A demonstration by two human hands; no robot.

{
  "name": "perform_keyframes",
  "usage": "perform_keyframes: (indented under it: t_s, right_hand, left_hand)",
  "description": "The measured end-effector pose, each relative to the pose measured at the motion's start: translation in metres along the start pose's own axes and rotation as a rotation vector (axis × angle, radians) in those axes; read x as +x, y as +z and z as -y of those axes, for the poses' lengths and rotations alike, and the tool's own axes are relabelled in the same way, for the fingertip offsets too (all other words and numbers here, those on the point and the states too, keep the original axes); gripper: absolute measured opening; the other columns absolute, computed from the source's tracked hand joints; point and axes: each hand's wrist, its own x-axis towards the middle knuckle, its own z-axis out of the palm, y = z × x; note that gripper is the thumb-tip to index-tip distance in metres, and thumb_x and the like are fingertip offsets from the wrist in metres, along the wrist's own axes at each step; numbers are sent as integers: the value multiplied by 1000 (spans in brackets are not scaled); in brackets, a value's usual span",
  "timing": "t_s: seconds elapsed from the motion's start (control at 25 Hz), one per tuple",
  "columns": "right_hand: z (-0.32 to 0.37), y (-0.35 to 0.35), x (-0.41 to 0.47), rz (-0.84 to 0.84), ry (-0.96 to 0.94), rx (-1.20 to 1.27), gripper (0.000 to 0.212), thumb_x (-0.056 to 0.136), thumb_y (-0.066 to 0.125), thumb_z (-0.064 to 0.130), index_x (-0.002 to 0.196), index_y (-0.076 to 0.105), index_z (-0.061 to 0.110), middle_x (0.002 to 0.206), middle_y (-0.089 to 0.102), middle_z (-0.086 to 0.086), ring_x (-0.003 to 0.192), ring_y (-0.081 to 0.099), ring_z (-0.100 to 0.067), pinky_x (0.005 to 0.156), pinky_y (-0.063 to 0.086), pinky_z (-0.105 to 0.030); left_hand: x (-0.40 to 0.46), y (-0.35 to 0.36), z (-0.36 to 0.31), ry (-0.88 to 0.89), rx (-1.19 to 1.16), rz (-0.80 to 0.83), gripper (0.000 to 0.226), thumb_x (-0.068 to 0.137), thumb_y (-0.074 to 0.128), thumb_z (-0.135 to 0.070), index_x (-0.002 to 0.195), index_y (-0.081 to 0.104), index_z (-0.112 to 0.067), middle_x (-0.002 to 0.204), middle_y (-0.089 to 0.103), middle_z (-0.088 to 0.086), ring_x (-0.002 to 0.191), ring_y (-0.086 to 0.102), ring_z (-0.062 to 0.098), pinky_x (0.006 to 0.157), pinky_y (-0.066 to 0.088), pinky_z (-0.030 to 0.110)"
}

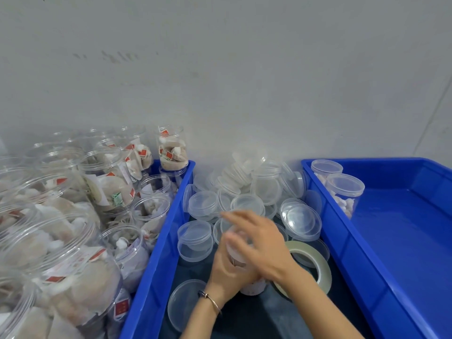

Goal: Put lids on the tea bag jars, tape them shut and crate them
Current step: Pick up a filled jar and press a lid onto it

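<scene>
Your left hand [226, 267] grips the jar [253, 287], fingers curled round its side; the wrist carries a bracelet [212, 300]. The jar stands upright on the dark surface [256, 319], long axis vertical, mouth pointing up. Only its base shows below your hands; the rest is hidden or blurred.

Your right hand [256, 237] lies over the top of the jar with fingers spread and fairly straight, palm down on a clear lid [228, 222]. The motion blur prevents telling whether the lid is fully seated.

The tape roll [309, 264] lies just right of your right wrist, tilted on its edge. The loose lids [247, 192] are heaped directly beyond your fingertips. One loose lid [187, 302] lies flat just left of your left forearm.

The left crate [156, 253], to the left of your left hand, holds open jars [105, 187] filled with tea bags. The right crate [396, 241], to the right of your right hand, holds two lidded jars [342, 192] standing upright in its far corner.
</scene>
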Motion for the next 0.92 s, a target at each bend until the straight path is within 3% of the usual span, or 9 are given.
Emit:
perform_keyframes:
  t_s: [0.08,0.12,0.2,0.28,0.4,0.48,0.6,0.76,0.92]
  right_hand:
    - [-19,-15,-21,-205,156,311,37,96,45,39,131,55,30,129,52,20,124,47,-2,102,37,-21]
    - [-31,-22,-37,-276,228,241,33,96,48,36,127,56,30,124,51,23,121,50,-5,98,40,-23]
    - [-56,-32,-75,-116,364,-21,38,88,54,48,123,57,33,120,47,28,122,48,-7,99,40,-27]
    - [-71,-33,-101,304,339,-386,59,78,46,70,130,47,43,128,39,30,131,33,2,115,20,-30]
    - [-79,-28,-105,420,287,-591,37,89,40,65,117,47,42,115,43,27,118,38,7,120,6,-35]
    - [-68,-29,-93,185,357,-419,20,94,42,53,100,49,35,99,55,18,96,47,5,109,29,-32]
    - [-47,-43,-66,-255,589,125,18,98,44,41,87,49,27,75,62,2,64,56,-7,63,47,-39]
    - [-20,-47,-39,-213,369,347,19,95,36,42,106,45,29,98,59,10,90,57,-3,74,46,-19]
    - [-16,-48,-31,-146,213,261,14,100,38,28,113,39,34,104,53,15,94,53,2,75,41,-11]
  left_hand:
    - [-3,-1,1,-47,-229,204,82,60,86,-30,131,48,-22,122,62,-8,115,58,3,88,45,16]
    - [-9,-8,-5,-166,-440,352,110,50,89,-46,143,31,-29,136,50,-13,125,50,1,93,45,16]
    - [-4,-28,-3,-362,-830,169,107,55,67,-80,144,26,-37,140,47,-15,126,49,2,92,48,25]
    - [5,-31,-5,-576,-1076,-203,72,79,44,-75,128,51,-23,122,65,0,110,63,14,85,50,35]
    - [8,-24,-14,-679,-927,-536,36,102,37,-38,92,61,-13,87,65,7,85,62,20,77,50,32]
    - [9,-23,-31,-529,-741,-527,21,99,45,-17,85,61,-14,78,60,4,80,58,18,75,50,28]
    - [16,-16,-53,-172,-319,-204,15,98,52,-20,102,64,-28,100,67,-13,94,62,0,79,48,11]
    - [32,7,-82,147,73,397,55,100,34,-44,150,28,-22,150,27,-19,138,20,-8,106,13,3]
    - [33,11,-90,168,37,393,62,98,33,-45,153,16,-21,157,14,-17,140,8,-13,102,7,-4]
